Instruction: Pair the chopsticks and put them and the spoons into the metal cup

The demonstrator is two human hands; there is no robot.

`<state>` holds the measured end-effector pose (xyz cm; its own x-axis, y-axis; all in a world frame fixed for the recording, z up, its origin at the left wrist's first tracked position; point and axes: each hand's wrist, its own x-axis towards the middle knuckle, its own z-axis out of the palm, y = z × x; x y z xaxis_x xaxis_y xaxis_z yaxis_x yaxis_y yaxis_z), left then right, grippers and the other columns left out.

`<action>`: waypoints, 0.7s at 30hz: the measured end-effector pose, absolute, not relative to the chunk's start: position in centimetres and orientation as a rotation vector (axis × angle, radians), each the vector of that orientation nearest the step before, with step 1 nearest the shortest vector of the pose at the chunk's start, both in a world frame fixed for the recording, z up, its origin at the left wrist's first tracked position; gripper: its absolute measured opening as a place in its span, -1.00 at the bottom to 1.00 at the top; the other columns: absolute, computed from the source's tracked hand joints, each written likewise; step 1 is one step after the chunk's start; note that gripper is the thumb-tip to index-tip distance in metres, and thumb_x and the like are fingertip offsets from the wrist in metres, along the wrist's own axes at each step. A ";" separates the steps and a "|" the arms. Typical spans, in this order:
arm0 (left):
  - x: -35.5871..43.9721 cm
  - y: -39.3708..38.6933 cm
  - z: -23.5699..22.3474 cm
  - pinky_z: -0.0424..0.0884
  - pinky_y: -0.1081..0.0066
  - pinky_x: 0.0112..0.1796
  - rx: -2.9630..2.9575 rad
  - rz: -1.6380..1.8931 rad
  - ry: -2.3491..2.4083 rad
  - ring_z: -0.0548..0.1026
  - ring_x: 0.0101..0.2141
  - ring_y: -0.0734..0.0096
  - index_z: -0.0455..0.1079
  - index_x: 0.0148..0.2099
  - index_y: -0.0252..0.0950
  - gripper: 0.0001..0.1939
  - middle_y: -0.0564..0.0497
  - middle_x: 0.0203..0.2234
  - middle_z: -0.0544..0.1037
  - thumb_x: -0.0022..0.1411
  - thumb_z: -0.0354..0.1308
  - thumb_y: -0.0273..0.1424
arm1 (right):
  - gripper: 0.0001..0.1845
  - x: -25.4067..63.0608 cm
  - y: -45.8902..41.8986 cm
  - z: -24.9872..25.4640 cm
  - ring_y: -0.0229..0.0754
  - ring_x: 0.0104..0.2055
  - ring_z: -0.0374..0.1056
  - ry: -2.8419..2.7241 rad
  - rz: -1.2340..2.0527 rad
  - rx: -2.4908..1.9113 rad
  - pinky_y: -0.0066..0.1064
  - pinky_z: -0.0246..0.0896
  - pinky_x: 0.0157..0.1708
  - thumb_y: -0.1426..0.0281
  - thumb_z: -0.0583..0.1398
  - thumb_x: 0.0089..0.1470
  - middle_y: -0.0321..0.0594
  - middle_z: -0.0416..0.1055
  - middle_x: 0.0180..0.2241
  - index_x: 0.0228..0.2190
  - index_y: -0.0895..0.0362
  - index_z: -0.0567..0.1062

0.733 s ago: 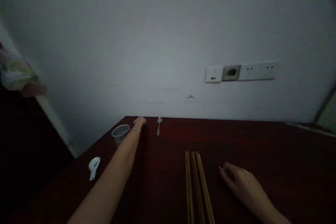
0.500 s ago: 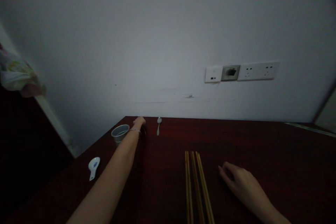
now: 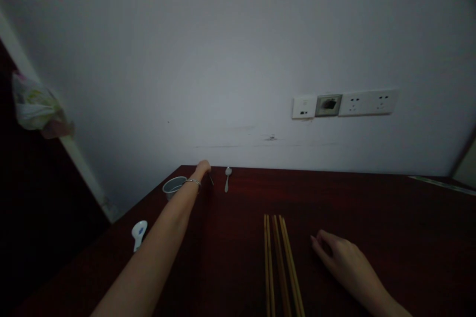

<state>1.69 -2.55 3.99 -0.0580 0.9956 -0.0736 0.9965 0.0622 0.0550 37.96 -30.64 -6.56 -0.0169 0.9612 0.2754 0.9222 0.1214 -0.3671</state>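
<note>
At the far left of the dark red table point(image 3: 238, 198), my left hand point(image 3: 203, 166) is closed around a thin metal utensil point(image 3: 210, 179). Only its slim handle shows below the fingers; the rest is hidden. Just right of that hand lies a small metal spoon point(image 3: 228, 178), bowl toward the wall. A clear plastic cup point(image 3: 173, 186) stands left of my left wrist, partly behind it. My right hand point(image 3: 344, 260) rests on the table at the right, fingers loosely curled with nothing visible in them. Left of it lie several wooden chopsticks point(image 3: 279, 262), side by side and pointing away.
A white ceramic soup spoon point(image 3: 139, 232) lies at the left, its handle end partly behind my left forearm. The table backs onto a pale wall point(image 3: 223, 84) with sockets point(image 3: 349, 104). A plastic bag point(image 3: 35, 106) hangs at the far left.
My left hand has shifted slightly right toward the small metal spoon, and the utensil's handle shows more clearly. My right hand has stayed in place. The view has tilted a little.
</note>
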 end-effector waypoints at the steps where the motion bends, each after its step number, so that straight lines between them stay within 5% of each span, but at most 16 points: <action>1: 2.2 -2.6 4.5 0.35 0.46 -0.34 2.106 -0.006 2.235 0.48 -0.28 0.19 0.41 -0.24 -0.51 -0.73 -0.29 -0.39 0.52 -0.06 0.10 -0.53 | -0.67 38.0 -30.6 -6.6 -0.18 -0.54 0.36 -1.956 0.112 -1.808 -0.43 -0.04 -0.58 0.21 -0.08 0.10 -0.28 0.38 -0.60 -0.59 0.08 0.24; 5: 5.1 -3.0 7.2 0.33 0.52 -0.34 2.201 0.077 2.243 0.48 -0.28 0.26 0.38 -0.19 -0.52 -0.69 -0.28 -0.35 0.51 -0.06 0.08 -0.55 | -0.69 38.0 -30.4 -6.7 -0.19 -0.55 0.35 -1.952 0.088 -1.774 -0.44 -0.05 -0.59 0.22 -0.07 0.09 -0.27 0.38 -0.60 -0.58 0.09 0.26; 12: 12.5 -6.4 11.1 0.26 0.55 -0.51 2.452 0.323 1.975 0.42 -0.57 0.44 0.39 -0.34 -0.48 -0.80 -0.11 -0.60 0.46 0.01 0.00 -0.47 | -0.70 37.8 -30.5 -6.3 -0.21 -0.56 0.33 -1.921 0.096 -1.739 -0.45 -0.04 -0.58 0.25 -0.05 0.07 -0.25 0.39 -0.60 -0.59 0.10 0.30; 21: 19.6 -17.9 8.9 0.08 0.55 -0.58 2.499 0.821 1.296 0.25 -0.63 0.55 0.35 -0.61 -0.39 -0.77 0.09 -0.75 0.26 -0.02 -0.04 -0.42 | -0.69 37.1 -31.1 -4.1 -0.30 -0.64 0.21 -1.706 0.549 -1.514 -0.49 0.03 -0.62 0.20 0.02 0.00 -0.33 0.27 -0.70 -0.56 0.15 0.38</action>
<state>19.60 -17.87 8.93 0.4583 0.8035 0.3800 0.6870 -0.5915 0.4221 37.09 -31.09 -4.09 0.0081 0.9649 0.2625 0.6304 0.1989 -0.7503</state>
